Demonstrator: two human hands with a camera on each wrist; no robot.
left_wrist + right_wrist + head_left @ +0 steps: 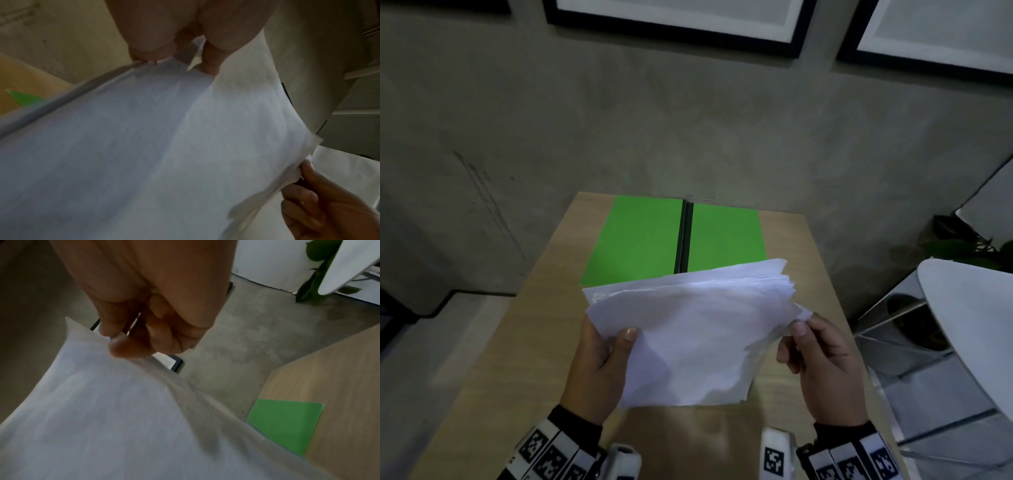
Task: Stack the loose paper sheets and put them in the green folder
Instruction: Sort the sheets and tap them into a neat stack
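A stack of white paper sheets (695,329) is held above the wooden table (524,342), tilted, its far edges fanned apart. My left hand (606,346) grips the stack's left side, thumb on top. My right hand (815,346) pinches the stack's right corner between thumb and fingers. The green folder (640,240) lies open and flat at the table's far end, a dark spine down its middle. In the left wrist view the paper sheets (144,146) fill the frame under my left hand (174,50). The right wrist view shows my right hand (131,340) pinching the paper sheets (102,418), with a folder (285,423) corner beyond.
A grey concrete wall (688,130) with framed pictures (674,20) stands right behind the table. A white chair (969,322) and a green plant (959,246) are at the right. The floor (421,349) drops away at the left of the table.
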